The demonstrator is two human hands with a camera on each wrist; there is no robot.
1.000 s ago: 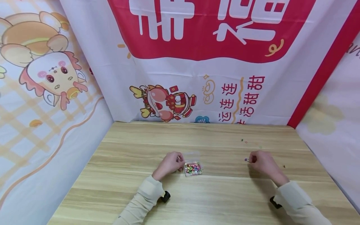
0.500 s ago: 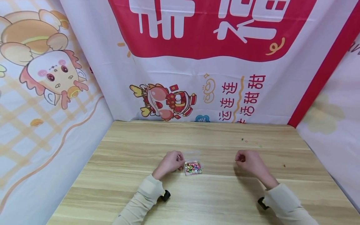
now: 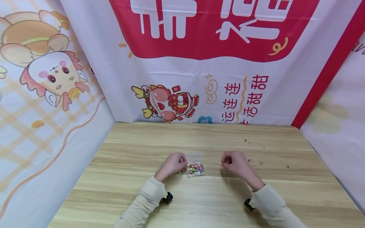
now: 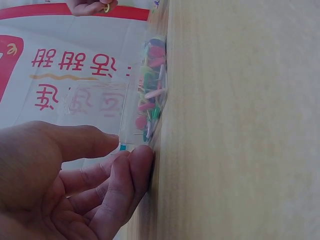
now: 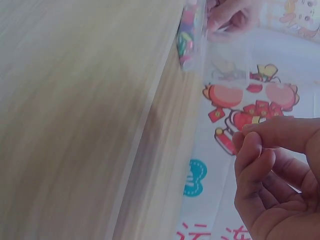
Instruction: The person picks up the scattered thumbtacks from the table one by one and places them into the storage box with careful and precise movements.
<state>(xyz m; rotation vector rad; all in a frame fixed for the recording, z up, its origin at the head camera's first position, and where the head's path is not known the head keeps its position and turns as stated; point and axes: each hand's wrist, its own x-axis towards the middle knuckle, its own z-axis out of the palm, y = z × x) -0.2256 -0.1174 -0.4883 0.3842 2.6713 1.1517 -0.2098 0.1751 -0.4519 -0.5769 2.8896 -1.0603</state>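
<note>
Clear plastic sits in the left grip (image 3: 172,164), thumb and fingers clamped on the left edge of an open box (image 4: 132,114), whose longer side runs roughly crosswise; its thin transparent lid (image 3: 195,156) extends beyond. Rounded, many-coloured beads (image 3: 195,171) crowd inside. The right grip (image 3: 238,163), farther from the box, has it directly leftward, its fingertips together on a small, curved yellow piece (image 4: 106,8). Loose bits (image 3: 260,163) dot the wood-grain desk (image 3: 205,202) to that grip's right.
</note>
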